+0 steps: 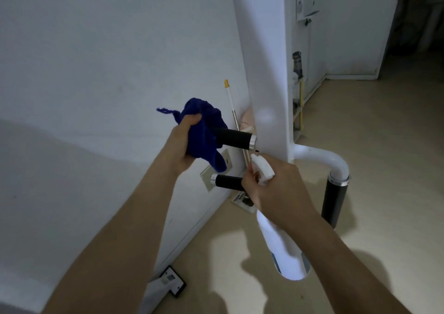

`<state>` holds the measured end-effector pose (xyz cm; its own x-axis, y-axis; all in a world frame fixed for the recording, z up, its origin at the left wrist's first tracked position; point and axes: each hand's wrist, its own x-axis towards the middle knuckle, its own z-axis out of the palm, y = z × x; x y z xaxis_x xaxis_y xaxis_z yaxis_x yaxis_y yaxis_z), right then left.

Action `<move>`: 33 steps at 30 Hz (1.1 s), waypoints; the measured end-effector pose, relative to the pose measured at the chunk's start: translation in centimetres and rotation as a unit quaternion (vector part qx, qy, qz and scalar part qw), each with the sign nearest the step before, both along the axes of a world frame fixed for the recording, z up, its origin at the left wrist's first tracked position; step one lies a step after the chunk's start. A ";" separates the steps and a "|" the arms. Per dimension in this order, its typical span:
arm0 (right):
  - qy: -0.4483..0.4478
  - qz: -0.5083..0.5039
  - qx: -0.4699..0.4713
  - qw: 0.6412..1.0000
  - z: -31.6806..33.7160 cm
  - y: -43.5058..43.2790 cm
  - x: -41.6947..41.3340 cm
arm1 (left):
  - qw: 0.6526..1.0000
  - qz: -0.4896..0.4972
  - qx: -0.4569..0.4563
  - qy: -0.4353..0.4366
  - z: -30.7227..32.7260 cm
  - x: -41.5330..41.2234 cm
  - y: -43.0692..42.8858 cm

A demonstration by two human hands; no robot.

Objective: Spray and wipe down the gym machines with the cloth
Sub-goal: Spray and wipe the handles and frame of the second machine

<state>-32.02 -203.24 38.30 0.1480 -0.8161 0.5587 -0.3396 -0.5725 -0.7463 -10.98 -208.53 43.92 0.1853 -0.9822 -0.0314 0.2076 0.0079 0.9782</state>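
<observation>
Here: cloth (204,131), dark blue, crumpled, frayed tail, gripped in my left hand (185,145) over a black grip (234,138); bottle (281,248), white, label unreadable, my right hand (271,188) curled round its neck.

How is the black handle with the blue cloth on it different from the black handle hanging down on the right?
The cloth-covered handle sticks out sideways; the right-side handle points down. The left hand grips the blue cloth round the cloth-covered handle's end; the right-side handle is bare and untouched. Both are black grips with silver rings on the white machine.
</observation>
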 end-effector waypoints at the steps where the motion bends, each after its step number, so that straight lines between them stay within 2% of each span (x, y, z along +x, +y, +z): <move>1: -0.008 -0.001 -0.021 1.000 0.1 0.1 0.5 | 0.999 0.046 -0.016 0.022 -0.5 -0.7 0.1; 3: -0.031 -0.002 -0.045 0.998 -0.1 0.1 1.3 | 0.989 0.133 -0.029 0.060 -0.9 -2.0 0.2; 6: -0.036 -0.006 -0.004 0.999 -0.5 0.3 2.7 | 0.971 0.192 -0.031 0.141 -0.7 -3.0 0.3; 8: 0.006 -0.013 0.044 0.999 -0.7 0.1 3.2 | 0.960 0.189 -0.040 0.203 -0.8 -3.3 0.8; 11: 0.037 -0.035 0.073 0.996 -0.6 -0.1 3.3 | 0.954 0.166 -0.087 0.232 -2.3 -2.8 2.2; 15: 0.029 -0.038 0.039 0.998 -0.6 0.3 3.3 | 0.940 0.148 -0.065 0.299 -4.7 -2.9 5.3; 18: 0.022 -0.024 0.047 0.998 -1.2 0.7 3.6 | 0.941 0.119 -0.069 0.310 -4.6 -3.5 6.2; 20: -0.018 -0.037 -0.016 0.999 -1.7 1.2 3.4 | 0.940 0.095 -0.072 0.321 -3.9 -5.1 5.9; 22: -0.027 -0.059 -0.102 0.993 -2.0 1.5 2.9 | 0.943 0.091 -0.060 0.314 -3.3 -7.6 5.5; 24: -0.006 -0.070 -0.140 0.988 -2.4 1.4 1.9 | 0.947 0.088 -0.019 0.309 -3.3 -9.6 5.2; 28: -0.033 -0.071 -0.067 0.995 -2.7 1.4 0.3 | 0.973 0.047 0.047 0.220 -3.6 -11.2 5.8; 30: -0.036 -0.074 -0.033 0.996 -2.9 1.3 -0.2 | 0.985 0.047 0.047 0.159 -3.7 -11.5 6.2; 33: 0.024 -0.079 0.008 0.997 -2.5 0.6 -1.4 | 0.995 0.095 0.041 -0.004 -2.7 -11.5 7.6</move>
<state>-33.45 -202.62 35.75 0.0437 -0.8402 0.5405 -0.4597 -0.4972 -0.7359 -22.47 -200.90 41.18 0.3683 -0.9234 -0.1082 0.2027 -0.0339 0.9787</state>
